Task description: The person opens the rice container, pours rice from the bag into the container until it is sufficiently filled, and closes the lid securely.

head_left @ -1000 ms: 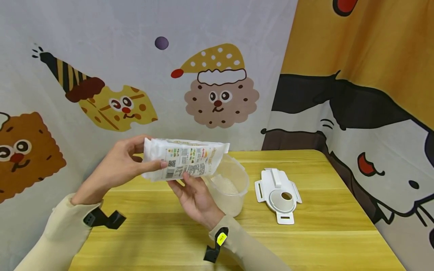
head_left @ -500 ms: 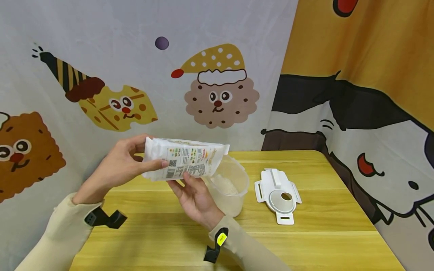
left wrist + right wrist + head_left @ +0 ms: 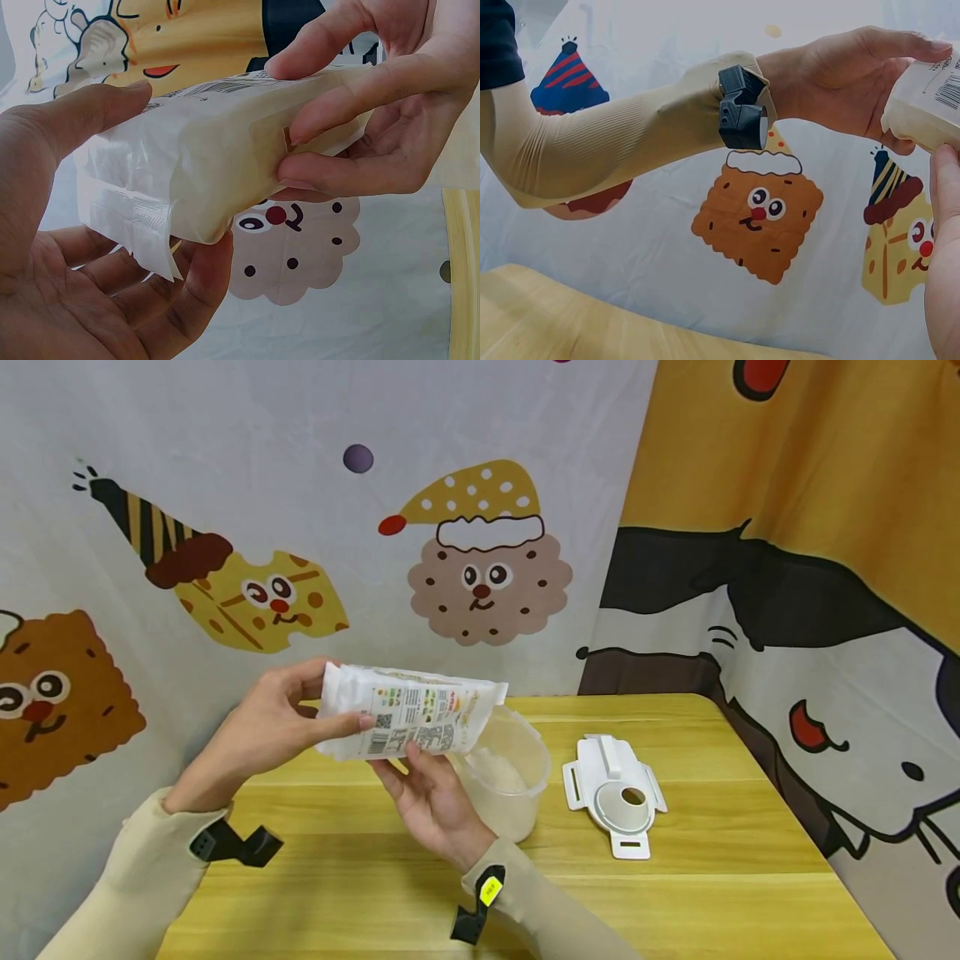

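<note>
A white printed plastic bag (image 3: 412, 714) is tilted sideways, its right end over the mouth of a clear plastic container (image 3: 517, 817). Inside the container lies a heap of white grains (image 3: 497, 770) that look like rice. My left hand (image 3: 270, 722) grips the bag's left end, thumb on the printed face. From below, my right hand (image 3: 438, 810) holds the bag near its middle, thumb on the front. In the left wrist view the bag (image 3: 217, 161) sits between the fingers of both hands. Whether grains are flowing is hidden by the bag.
A white plastic lid (image 3: 622, 814) with a round hole lies right of the container on the wooden table (image 3: 720, 827). Behind the table hangs a cartoon-printed curtain (image 3: 300, 427). Both wrists carry a small black camera (image 3: 236, 843).
My left hand and the bag's left end have shifted very slightly to the right. The right hand, container and lid hold their places.
</note>
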A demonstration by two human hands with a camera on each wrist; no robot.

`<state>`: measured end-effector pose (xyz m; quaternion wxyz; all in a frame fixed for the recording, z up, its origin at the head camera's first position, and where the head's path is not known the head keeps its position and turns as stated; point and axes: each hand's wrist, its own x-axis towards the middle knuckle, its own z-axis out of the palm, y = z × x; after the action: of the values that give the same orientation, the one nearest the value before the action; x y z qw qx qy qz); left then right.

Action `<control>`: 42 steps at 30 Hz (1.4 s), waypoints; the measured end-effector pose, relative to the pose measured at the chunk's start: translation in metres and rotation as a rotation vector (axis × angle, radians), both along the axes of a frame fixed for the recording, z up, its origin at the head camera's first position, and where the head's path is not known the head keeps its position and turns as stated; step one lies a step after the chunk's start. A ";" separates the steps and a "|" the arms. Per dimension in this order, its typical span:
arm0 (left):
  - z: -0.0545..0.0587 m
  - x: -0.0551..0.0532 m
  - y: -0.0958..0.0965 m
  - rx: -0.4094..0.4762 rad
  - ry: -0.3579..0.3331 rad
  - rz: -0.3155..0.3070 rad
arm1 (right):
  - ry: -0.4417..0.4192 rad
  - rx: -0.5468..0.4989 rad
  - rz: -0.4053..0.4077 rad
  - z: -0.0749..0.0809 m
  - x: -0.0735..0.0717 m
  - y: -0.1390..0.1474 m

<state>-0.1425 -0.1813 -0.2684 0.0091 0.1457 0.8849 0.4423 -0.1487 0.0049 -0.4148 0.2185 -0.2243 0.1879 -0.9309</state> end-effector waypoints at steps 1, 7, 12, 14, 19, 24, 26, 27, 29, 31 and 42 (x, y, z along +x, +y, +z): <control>0.000 0.000 0.000 0.001 0.000 -0.001 | -0.002 0.001 -0.002 0.000 0.000 0.000; 0.000 0.000 0.002 -0.001 0.004 -0.004 | -0.005 -0.003 -0.008 0.001 0.000 0.001; 0.000 -0.001 0.004 -0.004 0.000 -0.005 | -0.006 -0.017 -0.009 0.001 0.001 0.003; 0.000 -0.001 0.005 0.001 -0.004 -0.009 | -0.009 -0.019 -0.013 0.001 0.001 0.003; -0.003 -0.001 0.006 0.013 0.005 -0.017 | -0.011 -0.009 -0.025 0.002 0.001 0.005; -0.009 -0.003 0.008 0.063 0.035 -0.045 | -0.012 -0.010 -0.029 0.002 0.000 0.007; -0.012 -0.003 0.008 0.085 0.046 -0.055 | -0.012 -0.013 -0.035 0.001 0.000 0.007; -0.014 -0.002 0.008 0.097 0.050 -0.061 | -0.010 -0.013 -0.036 0.001 0.000 0.007; -0.016 -0.001 0.007 0.116 0.064 -0.063 | -0.003 -0.012 -0.037 0.001 0.000 0.006; -0.017 0.001 0.006 0.130 0.079 -0.060 | 0.004 -0.011 -0.032 0.001 0.000 0.004; -0.015 -0.001 0.010 0.146 0.069 -0.023 | 0.009 -0.005 -0.044 0.004 -0.002 0.002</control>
<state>-0.1439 -0.1714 -0.2836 -0.0269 0.1711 0.8484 0.5002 -0.1503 0.0066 -0.4109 0.1965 -0.2250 0.1913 -0.9350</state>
